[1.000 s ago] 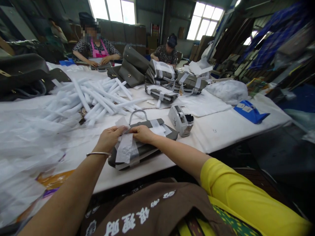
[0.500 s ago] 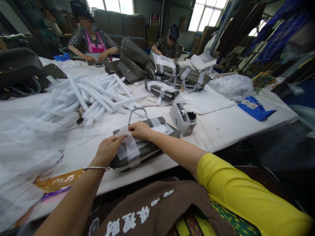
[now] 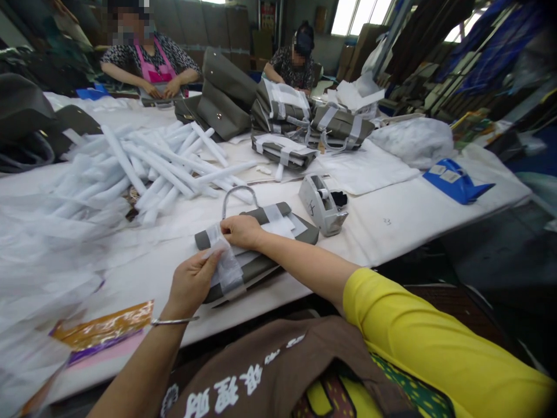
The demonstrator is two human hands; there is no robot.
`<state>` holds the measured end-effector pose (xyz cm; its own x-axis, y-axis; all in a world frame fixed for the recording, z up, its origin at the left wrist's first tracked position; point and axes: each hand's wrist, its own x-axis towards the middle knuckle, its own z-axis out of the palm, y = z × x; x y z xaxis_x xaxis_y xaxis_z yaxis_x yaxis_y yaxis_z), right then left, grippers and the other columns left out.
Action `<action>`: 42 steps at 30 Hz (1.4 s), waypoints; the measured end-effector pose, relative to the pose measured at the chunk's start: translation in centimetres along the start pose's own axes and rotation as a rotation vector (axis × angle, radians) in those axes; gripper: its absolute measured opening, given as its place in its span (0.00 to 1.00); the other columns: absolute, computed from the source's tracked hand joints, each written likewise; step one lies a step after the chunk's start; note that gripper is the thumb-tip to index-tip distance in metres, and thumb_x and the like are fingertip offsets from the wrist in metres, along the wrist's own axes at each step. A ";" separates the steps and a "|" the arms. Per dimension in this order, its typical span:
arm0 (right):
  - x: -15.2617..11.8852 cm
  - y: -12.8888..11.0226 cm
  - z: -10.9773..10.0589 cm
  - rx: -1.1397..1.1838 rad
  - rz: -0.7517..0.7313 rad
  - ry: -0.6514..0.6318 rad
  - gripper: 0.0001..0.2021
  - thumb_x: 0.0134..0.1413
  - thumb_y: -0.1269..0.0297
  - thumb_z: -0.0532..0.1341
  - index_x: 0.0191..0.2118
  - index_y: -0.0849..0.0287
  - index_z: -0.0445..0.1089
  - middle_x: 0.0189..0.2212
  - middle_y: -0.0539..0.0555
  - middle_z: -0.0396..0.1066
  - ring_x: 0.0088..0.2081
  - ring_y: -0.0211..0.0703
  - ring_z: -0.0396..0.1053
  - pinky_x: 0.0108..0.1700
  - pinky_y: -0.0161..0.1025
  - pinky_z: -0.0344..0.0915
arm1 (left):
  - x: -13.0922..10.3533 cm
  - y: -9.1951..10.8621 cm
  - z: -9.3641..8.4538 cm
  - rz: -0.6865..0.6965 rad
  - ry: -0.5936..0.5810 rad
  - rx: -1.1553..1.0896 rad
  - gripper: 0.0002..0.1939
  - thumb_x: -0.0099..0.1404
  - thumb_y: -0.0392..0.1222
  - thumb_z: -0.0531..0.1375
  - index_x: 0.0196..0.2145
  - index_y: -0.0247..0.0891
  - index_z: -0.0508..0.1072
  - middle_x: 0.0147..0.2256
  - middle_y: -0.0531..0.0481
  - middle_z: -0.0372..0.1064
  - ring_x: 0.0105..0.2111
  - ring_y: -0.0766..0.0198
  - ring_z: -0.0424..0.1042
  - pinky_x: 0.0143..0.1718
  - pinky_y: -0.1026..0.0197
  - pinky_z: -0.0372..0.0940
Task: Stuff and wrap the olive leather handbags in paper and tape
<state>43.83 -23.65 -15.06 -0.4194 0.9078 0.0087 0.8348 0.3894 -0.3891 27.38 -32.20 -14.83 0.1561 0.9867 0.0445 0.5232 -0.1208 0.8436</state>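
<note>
Moved since the earlier frame: your left hand [image 3: 192,280], now lower and nearer you, drawn away from the right hand [image 3: 243,230]; the view also has shifted.

Left grip: thumb and fingers pinching a pale strip [image 3: 229,271] at its upper end; the strip lies down the near side of the bag, probably drawn out so it stays flat.

Right grip: fingertips bent together at the bag's upper edge; whether they pinch anything you cannot tell, the contact being hidden. They seem placed to steady that edge.

Grey bag [image 3: 257,269]: one, lying on the bench [image 3: 391,232] directly before you, under both hands, presumably for close handling.

Handle [image 3: 241,187]: one, looped out behind the bag, apparently kept out of the way.

Second pale band [image 3: 274,213]: across the bag's right part, seemingly holding it folded.

Tape dispenser [image 3: 322,208]: one, just beyond the bag's right end, apparently for easy reach.

White tubes [image 3: 172,174]: heaped beyond the bag, leftward.

Wrapped bags [image 3: 285,154]: grouped farther back.
</note>
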 end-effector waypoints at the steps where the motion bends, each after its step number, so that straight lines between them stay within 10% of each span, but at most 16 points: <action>1: 0.0 0.0 0.1 -0.020 0.000 0.002 0.09 0.51 0.60 0.55 0.34 0.53 0.71 0.37 0.50 0.74 0.36 0.43 0.68 0.32 0.34 0.57 | -0.2 -0.2 0.1 0.030 -0.006 0.046 0.20 0.62 0.55 0.54 0.43 0.42 0.76 0.43 0.54 0.74 0.44 0.57 0.71 0.48 0.60 0.63; 32: -0.1 -1.2 0.6 -0.181 0.147 -0.054 0.13 0.56 0.58 0.53 0.38 0.53 0.73 0.39 0.55 0.74 0.41 0.48 0.72 0.39 0.41 0.66 | -0.4 0.1 -0.4 0.296 -0.042 0.351 0.17 0.64 0.46 0.50 0.42 0.42 0.76 0.38 0.52 0.76 0.38 0.61 0.73 0.40 0.61 0.66; 42: 0.0 -1.2 0.4 -0.107 0.174 -0.050 0.27 0.51 0.38 0.51 0.36 0.55 0.75 0.36 0.56 0.75 0.39 0.50 0.72 0.38 0.41 0.66 | 8.6 5.3 -4.8 0.017 0.075 -0.036 0.17 0.58 0.52 0.58 0.35 0.37 0.77 0.32 0.52 0.75 0.34 0.62 0.71 0.43 0.58 0.65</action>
<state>42.69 -24.16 -14.99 -0.2806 0.9550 -0.0963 0.9282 0.2445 -0.2806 27.46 -23.80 -7.39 0.1006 0.9901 0.0978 0.4908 -0.1349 0.8608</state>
